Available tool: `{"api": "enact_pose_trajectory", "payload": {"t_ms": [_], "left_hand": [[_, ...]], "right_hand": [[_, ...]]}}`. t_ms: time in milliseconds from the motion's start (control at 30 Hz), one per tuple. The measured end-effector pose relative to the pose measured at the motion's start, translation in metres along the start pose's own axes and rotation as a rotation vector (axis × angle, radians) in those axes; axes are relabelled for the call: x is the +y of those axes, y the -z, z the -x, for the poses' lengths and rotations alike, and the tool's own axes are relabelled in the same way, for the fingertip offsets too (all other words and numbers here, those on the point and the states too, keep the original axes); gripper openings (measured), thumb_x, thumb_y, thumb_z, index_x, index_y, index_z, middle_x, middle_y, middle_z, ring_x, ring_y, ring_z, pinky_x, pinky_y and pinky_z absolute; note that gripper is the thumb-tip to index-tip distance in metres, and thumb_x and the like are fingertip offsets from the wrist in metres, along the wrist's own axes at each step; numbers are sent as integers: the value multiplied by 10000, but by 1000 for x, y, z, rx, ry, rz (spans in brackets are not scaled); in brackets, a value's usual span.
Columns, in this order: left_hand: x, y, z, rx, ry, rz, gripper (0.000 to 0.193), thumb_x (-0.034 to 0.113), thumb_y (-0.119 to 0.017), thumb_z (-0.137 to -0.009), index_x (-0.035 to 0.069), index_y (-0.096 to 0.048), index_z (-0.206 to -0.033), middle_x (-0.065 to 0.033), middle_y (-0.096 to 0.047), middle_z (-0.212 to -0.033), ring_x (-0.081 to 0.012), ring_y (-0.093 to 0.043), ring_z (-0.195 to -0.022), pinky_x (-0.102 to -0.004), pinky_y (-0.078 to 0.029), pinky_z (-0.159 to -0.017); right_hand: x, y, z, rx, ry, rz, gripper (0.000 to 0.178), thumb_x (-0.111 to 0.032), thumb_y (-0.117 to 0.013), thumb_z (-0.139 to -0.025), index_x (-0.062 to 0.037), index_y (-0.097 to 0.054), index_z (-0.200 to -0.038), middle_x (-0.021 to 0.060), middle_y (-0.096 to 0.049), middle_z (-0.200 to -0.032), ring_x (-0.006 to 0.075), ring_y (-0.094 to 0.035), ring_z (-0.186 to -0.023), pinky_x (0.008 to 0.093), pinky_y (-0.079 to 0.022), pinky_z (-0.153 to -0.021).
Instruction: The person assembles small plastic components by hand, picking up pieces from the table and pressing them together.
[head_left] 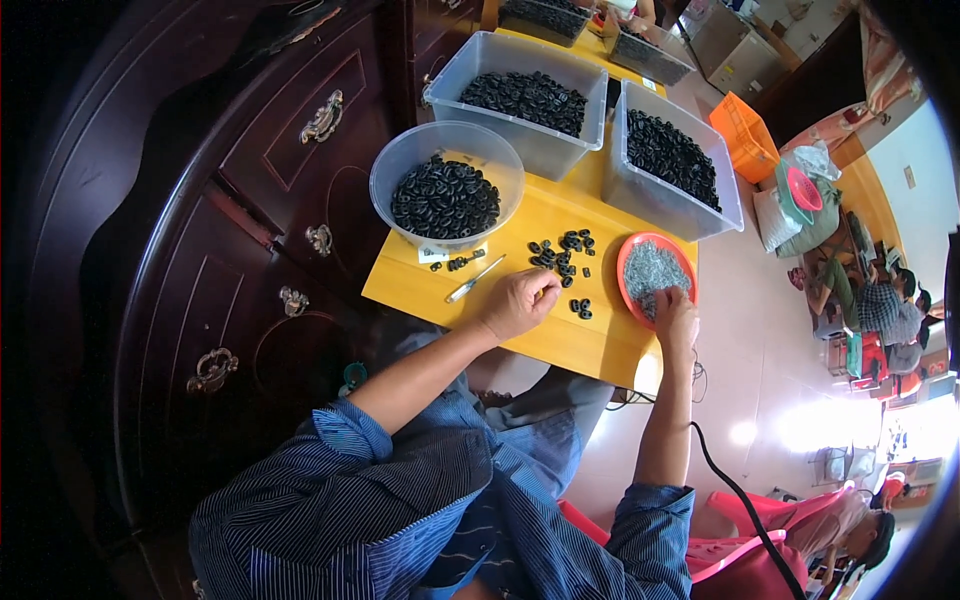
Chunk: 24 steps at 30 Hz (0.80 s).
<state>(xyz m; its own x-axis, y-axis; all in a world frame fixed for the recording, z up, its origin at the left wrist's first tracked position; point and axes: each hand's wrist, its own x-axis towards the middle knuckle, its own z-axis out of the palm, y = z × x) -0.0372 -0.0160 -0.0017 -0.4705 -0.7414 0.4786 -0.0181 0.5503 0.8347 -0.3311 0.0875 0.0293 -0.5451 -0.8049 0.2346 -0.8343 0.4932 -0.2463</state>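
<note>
left hand (517, 302) fingers touching black rings (562, 255) | right hand (676, 310) in orange dish (628, 262)

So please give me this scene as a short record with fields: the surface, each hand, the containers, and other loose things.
surface: yellow table
left hand: rests on the table beside loose black rings
right hand: fingers in the orange dish of small grey metal pieces
containers: round clear bowl and two clear bins, all holding black rings
other: a slim tool on the table

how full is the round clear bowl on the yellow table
Partly full: black rings cover the bowl's bottom, well below its rim.
</note>
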Motion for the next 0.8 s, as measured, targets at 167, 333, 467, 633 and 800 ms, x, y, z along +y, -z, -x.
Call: {"api": "enact_pose_trajectory", "payload": {"t_ms": [167,333,467,633,800], "left_hand": [[-3,-1,2,-2,8,-7,60,67,-635,-890,34,-605,-850,-146,-670,-784,-334,-667,-704,-404,-518,-621],[-1,0,1,22,3,-1,71,73,-637,-890,33,-603,-842,-142,-670,-785,-327,-667,-702,-397,-519,-621],[-4,0,-1,41,28,3,64,62,-637,-890,27,-610,-844,-140,-673,-788,-314,-669,-696,-386,-518,-621],[0,5,-1,23,122,69,60,71,-659,-906,20,-644,-879,-104,-666,-735,-201,-634,-608,-325,-495,-575],[-12,4,0,3,162,142,38,56,-673,-902,19,-665,-909,-56,-627,-659,-98,-550,-552,-279,-455,-530]], "right_hand": [[0,0,2,-13,-14,-10,277,-315,-641,-941,-40,-675,-932,221,-699,-854,431,-679,-832,507,-533,-727],[-11,4,8,31,15,-204,224,-235,-627,-963,-17,-667,-931,205,-712,-852,348,-705,-771,433,-545,-698],[-39,-5,24,-24,-44,-900,109,-101,-617,-973,-10,-621,-913,29,-660,-799,92,-613,-713,244,-493,-653],[-99,-6,53,-205,-56,-1220,34,-81,-624,-988,-48,-623,-993,-2,-660,-865,64,-604,-750,210,-497,-691],[-119,-31,70,-326,-139,-1348,99,-54,-649,-968,-21,-673,-1059,-9,-681,-893,60,-595,-766,211,-478,-688]]}}
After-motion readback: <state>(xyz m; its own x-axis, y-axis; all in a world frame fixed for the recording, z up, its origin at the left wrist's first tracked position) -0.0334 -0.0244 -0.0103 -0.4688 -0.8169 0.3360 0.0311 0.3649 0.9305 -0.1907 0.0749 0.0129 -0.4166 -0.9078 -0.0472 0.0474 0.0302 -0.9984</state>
